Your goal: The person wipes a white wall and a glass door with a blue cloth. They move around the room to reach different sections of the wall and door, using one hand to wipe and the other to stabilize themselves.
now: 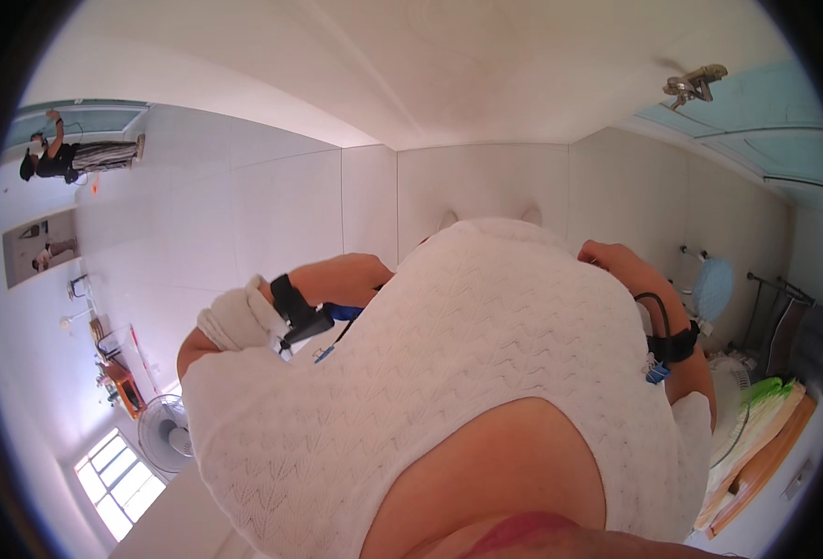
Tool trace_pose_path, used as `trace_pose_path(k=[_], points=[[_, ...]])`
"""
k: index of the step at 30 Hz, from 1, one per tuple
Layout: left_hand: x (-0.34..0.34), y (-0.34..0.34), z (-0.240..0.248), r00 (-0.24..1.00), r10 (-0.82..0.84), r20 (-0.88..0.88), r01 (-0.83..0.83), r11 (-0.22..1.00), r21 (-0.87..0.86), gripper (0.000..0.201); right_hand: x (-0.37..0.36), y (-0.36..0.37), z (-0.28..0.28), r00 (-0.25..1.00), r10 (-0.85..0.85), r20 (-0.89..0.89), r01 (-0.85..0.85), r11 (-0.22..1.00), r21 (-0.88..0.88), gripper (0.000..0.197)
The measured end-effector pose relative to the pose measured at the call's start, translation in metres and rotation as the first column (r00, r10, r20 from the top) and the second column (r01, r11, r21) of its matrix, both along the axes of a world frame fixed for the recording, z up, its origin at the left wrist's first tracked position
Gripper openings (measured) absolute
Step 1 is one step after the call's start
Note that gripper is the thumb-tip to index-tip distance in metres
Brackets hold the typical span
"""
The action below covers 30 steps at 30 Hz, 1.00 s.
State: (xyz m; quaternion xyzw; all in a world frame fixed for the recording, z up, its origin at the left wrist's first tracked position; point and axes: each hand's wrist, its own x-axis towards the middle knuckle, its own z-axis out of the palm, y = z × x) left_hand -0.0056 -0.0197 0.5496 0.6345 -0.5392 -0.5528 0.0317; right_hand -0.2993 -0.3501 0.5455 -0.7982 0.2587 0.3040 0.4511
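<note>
My left hand (pixel 367 269) is at the left side of my white knit top (pixel 448 317), and the cloth hides its fingers. On the right, my right hand (pixel 607 253) is against the edge of the top at waist height. Its fingers curl inward; what they grip, if anything, is hidden. Black straps with small devices sit on both arms, the left strap (pixel 292 303) near the wrist and the right strap (pixel 677 345) higher up. A blue clip (pixel 324 354) with a cord hangs beside the left strap, and another blue clip (pixel 655 373) is by the right one.
Close ahead stands a pale panel (pixel 411 84), with a metal latch (pixel 695 86) to its right. Far left, a person (pixel 62 158) raises an arm. A standing fan (pixel 164 433) is at lower left; a blue seat (pixel 712 289) and folded chair (pixel 779 326) are at right.
</note>
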Motion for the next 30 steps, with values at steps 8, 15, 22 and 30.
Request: trace_pose_path(k=[8,15,22,30], points=[[-0.018,0.053,-0.015,0.996,-0.006,0.084,0.011,0.998,-0.057,0.037,0.017,0.005,0.003,0.992,0.123,-0.006,-0.123,0.991,-0.048,0.031],[-0.034,0.061,-0.01,0.97,0.126,0.209,-0.066,0.96,-0.272,0.025,0.0,0.0,-0.011,0.997,0.071,-0.038,-0.073,0.997,-0.032,0.04],[-0.019,0.023,0.005,0.989,0.126,0.076,-0.093,0.936,-0.339,0.029,-0.03,-0.005,-0.013,0.999,-0.004,-0.033,0.004,1.0,-0.002,0.037],[0.01,-0.053,-0.007,0.991,-0.131,0.029,0.13,0.886,-0.445,0.034,-0.087,0.004,-0.008,0.967,-0.246,0.065,0.242,0.968,0.063,0.034]])
